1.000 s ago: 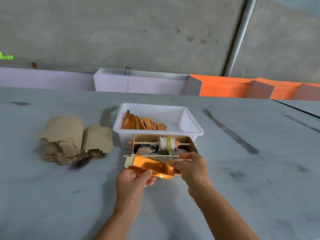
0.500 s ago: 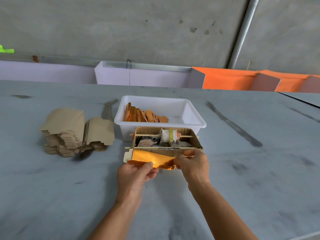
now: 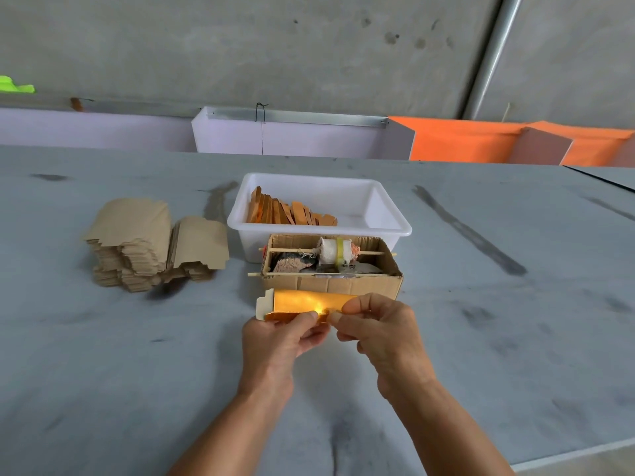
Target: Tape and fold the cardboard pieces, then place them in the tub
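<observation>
A shiny gold cardboard piece (image 3: 302, 302) with a pale flap at its left end is held just above the table, in front of the tape box. My left hand (image 3: 278, 341) pinches its near edge with thumb and fingers. My right hand (image 3: 381, 329) pinches its right end. Behind it stands a brown cardboard box (image 3: 343, 281) with a roll of tape (image 3: 335, 251) on a wooden stick. The white tub (image 3: 385, 214) lies further back, holding several folded orange-gold pieces (image 3: 288, 213) along its left side.
A stack of flat tan cardboard pieces (image 3: 151, 242) sits on the grey table (image 3: 103, 355) to the left of the tub. White and orange partitions (image 3: 457, 140) run along the far table edge under a concrete wall. The table's near right edge shows at lower right.
The gold piece has been folded over more and my right hand has slid left along it toward my left hand. The view has shifted slightly.
</observation>
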The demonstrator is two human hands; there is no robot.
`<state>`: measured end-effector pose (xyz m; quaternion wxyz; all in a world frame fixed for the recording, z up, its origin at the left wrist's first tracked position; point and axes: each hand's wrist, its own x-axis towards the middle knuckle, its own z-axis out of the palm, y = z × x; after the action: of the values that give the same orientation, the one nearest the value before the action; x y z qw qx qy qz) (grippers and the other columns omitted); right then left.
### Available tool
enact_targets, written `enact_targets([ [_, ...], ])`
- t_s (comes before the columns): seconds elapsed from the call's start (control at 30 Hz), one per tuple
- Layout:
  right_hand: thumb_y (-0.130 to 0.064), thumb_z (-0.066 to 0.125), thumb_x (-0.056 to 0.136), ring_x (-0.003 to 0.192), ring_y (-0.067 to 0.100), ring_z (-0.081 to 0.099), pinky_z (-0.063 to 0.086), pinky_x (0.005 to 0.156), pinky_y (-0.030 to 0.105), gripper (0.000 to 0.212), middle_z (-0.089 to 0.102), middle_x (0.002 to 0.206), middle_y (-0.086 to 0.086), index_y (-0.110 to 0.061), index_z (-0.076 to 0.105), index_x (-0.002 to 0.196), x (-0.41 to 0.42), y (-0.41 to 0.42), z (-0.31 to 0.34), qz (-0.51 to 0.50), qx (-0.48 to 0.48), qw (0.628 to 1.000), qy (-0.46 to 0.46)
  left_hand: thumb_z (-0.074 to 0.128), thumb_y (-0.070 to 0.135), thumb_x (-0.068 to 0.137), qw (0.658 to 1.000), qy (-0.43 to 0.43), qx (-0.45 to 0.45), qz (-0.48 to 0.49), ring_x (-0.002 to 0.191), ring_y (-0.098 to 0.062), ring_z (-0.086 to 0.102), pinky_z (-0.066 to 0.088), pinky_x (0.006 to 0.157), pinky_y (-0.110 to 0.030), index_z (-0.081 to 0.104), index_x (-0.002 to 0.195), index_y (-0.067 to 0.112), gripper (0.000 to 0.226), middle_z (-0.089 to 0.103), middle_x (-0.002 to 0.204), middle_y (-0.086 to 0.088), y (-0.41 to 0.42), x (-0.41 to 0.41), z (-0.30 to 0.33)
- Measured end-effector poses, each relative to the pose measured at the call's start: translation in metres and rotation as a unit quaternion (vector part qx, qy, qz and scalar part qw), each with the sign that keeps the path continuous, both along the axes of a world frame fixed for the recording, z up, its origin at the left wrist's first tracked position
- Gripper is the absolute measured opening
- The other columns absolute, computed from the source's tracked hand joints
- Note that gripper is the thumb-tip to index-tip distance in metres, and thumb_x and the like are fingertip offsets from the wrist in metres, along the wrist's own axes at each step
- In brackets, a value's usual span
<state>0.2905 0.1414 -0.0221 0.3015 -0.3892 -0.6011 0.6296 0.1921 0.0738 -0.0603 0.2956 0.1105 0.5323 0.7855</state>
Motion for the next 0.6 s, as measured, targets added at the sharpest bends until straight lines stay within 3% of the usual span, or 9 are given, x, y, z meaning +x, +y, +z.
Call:
enact_targets([
  [0.4, 0.004, 0.072, 0.074, 0.043, 0.0, 0.054, 0.036, 0.039, 0.009, 0.016, 0.066, 0.054, -0.002, -0.01, 0.071, 0.067, -0.0006, -0.0013, -0.0004, 0.032, 0.016, 0.998, -0.049, 0.064, -0.011, 0.079, 1.0, 0.006, 0.001, -0.006, 0.059, -0.027, 0.069, 0.057, 0.055, -0.029, 0.066, 0.073, -0.004, 0.009, 0.069, 0.064, -0.016, -0.0061, 0.0048, -0.0029],
  [0.6, 0.003, 0.075, 0.072, 0.044, 0.004, 0.056, 0.037, 0.038, 0.01, 0.014, 0.066, 0.06, 0.003, -0.006, 0.066, 0.077, -0.0006, 0.0007, 0.0014, 0.0, 0.004, 0.999, -0.054, 0.065, -0.009, 0.079, 1.0, -0.001, -0.01, -0.011, 0.064, -0.03, 0.071, 0.058, 0.057, -0.03, 0.067, 0.074, -0.003, 0.009, 0.07, 0.069, -0.019, -0.0058, 0.0035, -0.006],
])
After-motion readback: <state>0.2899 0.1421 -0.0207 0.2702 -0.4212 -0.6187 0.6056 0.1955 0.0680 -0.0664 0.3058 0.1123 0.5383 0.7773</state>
